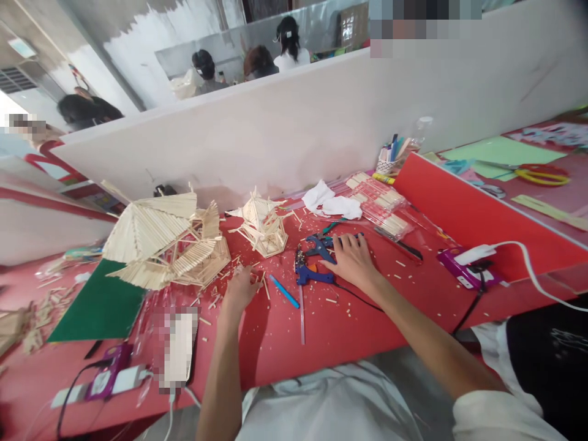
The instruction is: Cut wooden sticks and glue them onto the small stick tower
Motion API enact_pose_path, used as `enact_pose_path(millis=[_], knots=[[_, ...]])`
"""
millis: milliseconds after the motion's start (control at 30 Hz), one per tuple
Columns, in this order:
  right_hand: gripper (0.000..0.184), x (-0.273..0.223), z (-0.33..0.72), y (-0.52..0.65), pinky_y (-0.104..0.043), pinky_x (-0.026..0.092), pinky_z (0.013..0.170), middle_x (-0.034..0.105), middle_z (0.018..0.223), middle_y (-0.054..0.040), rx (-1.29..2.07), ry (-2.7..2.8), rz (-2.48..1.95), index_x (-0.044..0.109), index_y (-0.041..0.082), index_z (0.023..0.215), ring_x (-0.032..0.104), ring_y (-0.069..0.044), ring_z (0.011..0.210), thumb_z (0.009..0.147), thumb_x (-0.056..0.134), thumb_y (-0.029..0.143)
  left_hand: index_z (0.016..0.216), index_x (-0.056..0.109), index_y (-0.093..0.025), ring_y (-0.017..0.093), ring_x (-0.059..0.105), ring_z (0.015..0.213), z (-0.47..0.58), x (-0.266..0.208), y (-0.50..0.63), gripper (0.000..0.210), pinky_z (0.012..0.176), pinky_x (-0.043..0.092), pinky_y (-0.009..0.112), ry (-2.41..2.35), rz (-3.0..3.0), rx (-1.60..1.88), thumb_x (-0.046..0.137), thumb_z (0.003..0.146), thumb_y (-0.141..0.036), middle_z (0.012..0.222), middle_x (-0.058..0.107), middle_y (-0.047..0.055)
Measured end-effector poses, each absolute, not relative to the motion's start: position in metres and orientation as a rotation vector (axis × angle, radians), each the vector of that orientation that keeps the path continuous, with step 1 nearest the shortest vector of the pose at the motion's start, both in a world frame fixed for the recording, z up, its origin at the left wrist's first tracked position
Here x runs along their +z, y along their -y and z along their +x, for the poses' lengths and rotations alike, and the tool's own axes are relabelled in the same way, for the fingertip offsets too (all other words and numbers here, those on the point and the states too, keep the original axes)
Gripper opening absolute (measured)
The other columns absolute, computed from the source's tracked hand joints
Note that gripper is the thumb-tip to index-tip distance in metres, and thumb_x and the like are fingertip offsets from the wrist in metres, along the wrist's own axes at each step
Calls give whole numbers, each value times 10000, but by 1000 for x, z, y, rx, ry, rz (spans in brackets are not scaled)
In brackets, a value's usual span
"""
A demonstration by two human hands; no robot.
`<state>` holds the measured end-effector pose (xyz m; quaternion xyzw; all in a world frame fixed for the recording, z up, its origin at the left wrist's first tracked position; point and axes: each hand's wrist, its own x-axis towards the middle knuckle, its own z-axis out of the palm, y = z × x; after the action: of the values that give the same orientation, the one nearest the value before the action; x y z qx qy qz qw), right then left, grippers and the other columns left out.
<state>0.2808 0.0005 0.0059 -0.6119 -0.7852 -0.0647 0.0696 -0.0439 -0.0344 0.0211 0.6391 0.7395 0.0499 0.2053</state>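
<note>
My left hand [241, 288] is low over the table, fingers curled together among loose stick pieces; whatever is between the fingertips is too small to make out. My right hand [353, 257] lies with fingers stretched over the handles of a pair of blue pliers [316, 246]. Just below the pliers is a blue glue gun [315, 275], a clear glue stick [302, 315] near it. Between my hands is a blue pen [283, 290]. Beyond my left hand stand a small stick-built pavilion model [264, 229] and a larger one with a slatted roof [151, 229].
Packs of wooden sticks [379, 202] and white tissue [331, 201] lie at the back. A red divider [487, 220] and a purple power strip [468, 269] are at right. A phone [180, 349], green board [98, 303] and another power strip [108, 373] are at left. Several people sit beyond the partition [257, 147].
</note>
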Motion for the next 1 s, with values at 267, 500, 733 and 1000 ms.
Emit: enact_pose_path(millis=[267,500,733,1000], knots=[[329,36,252,25,-415,409,1007,699,1176,-173,146,2291,-1519,707,153,1115,609,-304,1111,1046,449,345,910,670,-182,257,712,950,-39,21,32,75,766,462,306,-2183,1835,-32,651,858,-233,951,746,108],[274,39,179,36,-286,531,781,776,976,-61,946,2060,-1149,647,194,1230,745,-189,849,977,609,291,859,665,-173,192,674,758,-61,21,32,199,682,478,273,-1752,1536,615,751,730,-298,773,703,35],[336,24,134,22,-343,576,818,765,985,-86,1130,1828,-962,638,191,1298,749,-216,887,982,546,257,831,684,-161,157,654,706,-56,30,27,324,662,490,257,-1385,1414,890,841,662,-388,762,705,26],[256,-5,128,20,-327,588,774,712,934,-35,1274,1554,-865,653,233,1150,701,-188,849,899,603,232,909,709,-163,165,681,785,-47,11,35,269,764,543,281,-1268,1463,1015,793,766,-375,851,732,43]])
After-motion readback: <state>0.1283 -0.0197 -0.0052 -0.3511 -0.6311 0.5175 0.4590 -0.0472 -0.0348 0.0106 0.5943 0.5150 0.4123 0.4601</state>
